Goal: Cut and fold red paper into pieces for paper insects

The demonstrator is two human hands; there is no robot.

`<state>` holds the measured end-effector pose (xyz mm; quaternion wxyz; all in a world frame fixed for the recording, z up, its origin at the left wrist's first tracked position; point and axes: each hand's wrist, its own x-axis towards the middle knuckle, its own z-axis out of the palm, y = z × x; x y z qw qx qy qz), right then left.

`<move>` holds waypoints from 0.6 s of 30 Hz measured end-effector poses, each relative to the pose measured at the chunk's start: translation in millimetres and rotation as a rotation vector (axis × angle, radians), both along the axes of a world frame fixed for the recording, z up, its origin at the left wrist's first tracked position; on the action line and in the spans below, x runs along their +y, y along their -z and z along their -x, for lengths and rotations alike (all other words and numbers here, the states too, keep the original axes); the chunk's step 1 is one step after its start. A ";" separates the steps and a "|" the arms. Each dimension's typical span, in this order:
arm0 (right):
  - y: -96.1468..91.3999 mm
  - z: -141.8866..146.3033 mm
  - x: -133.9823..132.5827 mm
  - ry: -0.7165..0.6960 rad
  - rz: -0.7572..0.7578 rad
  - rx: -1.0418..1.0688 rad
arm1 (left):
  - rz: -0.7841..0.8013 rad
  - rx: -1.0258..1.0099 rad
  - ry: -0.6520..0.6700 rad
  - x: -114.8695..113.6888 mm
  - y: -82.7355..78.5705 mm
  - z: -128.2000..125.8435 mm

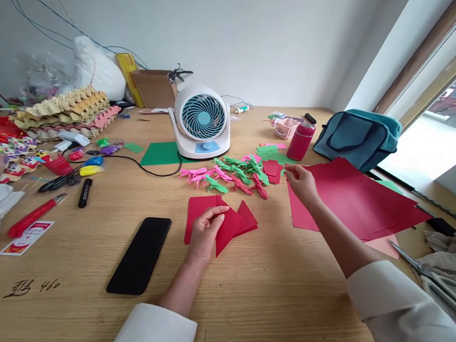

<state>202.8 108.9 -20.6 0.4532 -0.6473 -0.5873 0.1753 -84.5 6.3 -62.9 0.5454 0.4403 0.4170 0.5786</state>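
Note:
My left hand (204,236) pinches a folded red paper triangle (228,227) between thumb and fingers. Under and beside it lie red paper squares (199,205) and another folded red piece (247,216). My right hand (304,187) is closed at the fingertips, over the left edge of a large red paper sheet (351,192); what it pinches, if anything, I cannot make out. Just left of those fingertips is a small stack of red paper (271,170). Folded paper figures in pink, green and red (234,173) are heaped beyond my hands.
A white fan (203,120) stands at the back, near a green sheet (160,154). To the left lie a black phone (139,257) and a red utility knife (35,216). A red can (301,141), teal bag (358,137) and scissors (442,287) are at right.

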 end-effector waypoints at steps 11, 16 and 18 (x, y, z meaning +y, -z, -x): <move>8.7 80.8 -121.3 -0.531 0.381 0.654 | -0.113 0.100 0.023 -16.8 -15.1 -40.6; 20.8 62.1 -117.4 -0.492 0.325 0.705 | -0.114 0.100 0.039 -7.0 -22.4 -64.1; 25.6 49.3 -120.5 -0.491 0.289 0.644 | -0.041 0.106 0.055 0.5 -21.9 -69.3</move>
